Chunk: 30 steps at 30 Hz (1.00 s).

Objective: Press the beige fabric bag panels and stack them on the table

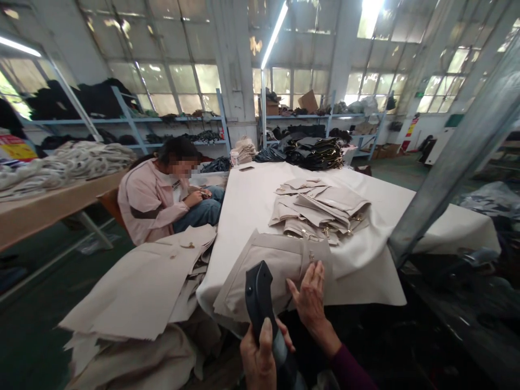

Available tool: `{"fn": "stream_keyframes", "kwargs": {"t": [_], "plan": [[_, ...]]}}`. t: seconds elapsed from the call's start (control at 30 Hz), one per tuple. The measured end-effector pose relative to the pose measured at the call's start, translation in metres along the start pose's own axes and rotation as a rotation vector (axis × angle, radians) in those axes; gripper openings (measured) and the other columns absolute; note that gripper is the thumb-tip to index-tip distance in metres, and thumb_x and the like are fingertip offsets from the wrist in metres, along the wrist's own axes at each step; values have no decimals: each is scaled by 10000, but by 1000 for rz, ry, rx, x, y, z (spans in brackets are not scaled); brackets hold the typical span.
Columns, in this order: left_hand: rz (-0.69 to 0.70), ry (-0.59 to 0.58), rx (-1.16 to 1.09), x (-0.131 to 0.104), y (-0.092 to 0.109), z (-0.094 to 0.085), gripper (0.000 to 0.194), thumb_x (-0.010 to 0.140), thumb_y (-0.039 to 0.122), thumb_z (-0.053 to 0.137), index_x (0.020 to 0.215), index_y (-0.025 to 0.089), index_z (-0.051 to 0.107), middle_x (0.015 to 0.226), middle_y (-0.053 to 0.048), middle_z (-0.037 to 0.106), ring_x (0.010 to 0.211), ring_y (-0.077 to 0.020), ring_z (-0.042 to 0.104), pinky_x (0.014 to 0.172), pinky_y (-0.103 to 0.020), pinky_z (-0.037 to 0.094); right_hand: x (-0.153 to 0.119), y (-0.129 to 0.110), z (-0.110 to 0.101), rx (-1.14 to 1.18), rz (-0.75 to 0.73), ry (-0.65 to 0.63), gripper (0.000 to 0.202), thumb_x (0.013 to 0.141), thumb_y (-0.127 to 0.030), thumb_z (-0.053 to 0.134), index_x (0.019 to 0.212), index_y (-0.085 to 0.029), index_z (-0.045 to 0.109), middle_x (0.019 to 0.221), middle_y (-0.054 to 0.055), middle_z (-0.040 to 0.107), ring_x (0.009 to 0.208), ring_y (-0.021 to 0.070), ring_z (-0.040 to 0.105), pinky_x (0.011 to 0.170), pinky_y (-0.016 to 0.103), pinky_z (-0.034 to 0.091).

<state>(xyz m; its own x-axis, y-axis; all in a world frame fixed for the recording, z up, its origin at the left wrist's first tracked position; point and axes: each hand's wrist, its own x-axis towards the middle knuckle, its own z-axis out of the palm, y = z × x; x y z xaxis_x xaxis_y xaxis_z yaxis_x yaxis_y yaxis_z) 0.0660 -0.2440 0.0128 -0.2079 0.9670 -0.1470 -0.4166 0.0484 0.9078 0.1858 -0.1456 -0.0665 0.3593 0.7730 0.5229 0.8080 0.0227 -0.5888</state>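
Note:
A black handheld tool (259, 292) with a curved, blocky upper end stands upright in my left hand (260, 355), thumb along its front. Its exact kind I cannot make out. Behind it lies a beige sewn bag panel (268, 252) with a strap and small metal fittings, at the near edge of the covered table. My right hand (312, 298) rests on this panel's right side, fingers stretched out and holding nothing. Just beyond, similar beige pieces (320, 206) with gold-coloured hardware lie in a loose pile. The tool hides part of the panel.
A slanted metal post (450, 146) rises at the table's right side. More beige panels (134, 287) are heaped at the left. A seated person (152, 195) works beyond them. Black pieces (311, 150) and a phone (246, 169) lie on the table's (244, 200) far end.

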Motion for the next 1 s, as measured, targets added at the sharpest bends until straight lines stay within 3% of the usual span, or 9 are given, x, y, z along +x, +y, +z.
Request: {"fn": "stream_keyframes", "kwargs": {"t": [0.13,0.23,0.33,0.4,0.47,0.53,0.77,0.9,1.0], "plan": [[2,10,28,-2,1,2,379,702,518,631,650,145,596,447,-12,560,450,-170,578,405,-221,403,11,3,1,69,44,59,627,799,-237,485,1315,95,357,1482,339,164,1376,434,89,1072,610,200],[-14,17,27,-2,0,3,387,693,526,635,656,142,603,449,-12,563,438,-170,573,419,-234,423,18,15,-13,155,57,60,423,792,-165,447,1174,-22,560,1410,262,394,1340,382,276,1066,557,287],[-39,17,40,-4,-2,3,412,691,546,631,632,139,598,447,-15,565,410,-160,556,428,-241,429,28,31,-33,244,108,39,216,881,-195,456,907,-129,660,1141,161,637,1071,275,589,910,461,481],[-47,3,45,-6,-2,4,417,697,550,623,630,139,598,449,-16,566,400,-155,549,421,-236,419,35,39,-46,305,149,2,199,915,-264,511,838,-137,643,955,69,689,807,176,663,717,349,553],[-43,-13,40,-9,-2,6,400,706,533,621,635,140,600,450,-13,565,400,-150,548,423,-230,417,39,40,-55,348,170,-42,219,917,-309,542,829,-130,631,871,19,686,673,123,647,606,278,545],[-35,-13,39,-11,-1,8,388,711,519,620,635,139,601,444,-12,563,399,-147,545,433,-230,422,37,33,-59,344,169,-71,224,924,-311,531,834,-132,632,858,18,684,683,127,645,626,288,540],[-31,-43,96,-10,-4,3,405,703,544,617,655,142,605,460,-12,573,404,-148,539,436,-236,427,22,-11,-41,114,207,-67,252,786,-340,672,899,-122,618,1088,201,603,1093,364,514,890,475,421],[-19,-53,95,-11,-3,0,401,694,539,634,665,140,610,471,-16,578,430,-165,559,455,-253,446,28,-9,-33,103,260,-166,120,872,-258,594,904,-144,614,1031,74,624,953,224,589,836,424,474],[-9,-26,47,-15,0,2,380,725,515,613,662,140,607,470,-13,574,424,-155,549,446,-242,426,37,1,-40,187,260,-256,158,906,-297,559,898,-154,626,906,16,649,779,157,623,718,336,522]]}}
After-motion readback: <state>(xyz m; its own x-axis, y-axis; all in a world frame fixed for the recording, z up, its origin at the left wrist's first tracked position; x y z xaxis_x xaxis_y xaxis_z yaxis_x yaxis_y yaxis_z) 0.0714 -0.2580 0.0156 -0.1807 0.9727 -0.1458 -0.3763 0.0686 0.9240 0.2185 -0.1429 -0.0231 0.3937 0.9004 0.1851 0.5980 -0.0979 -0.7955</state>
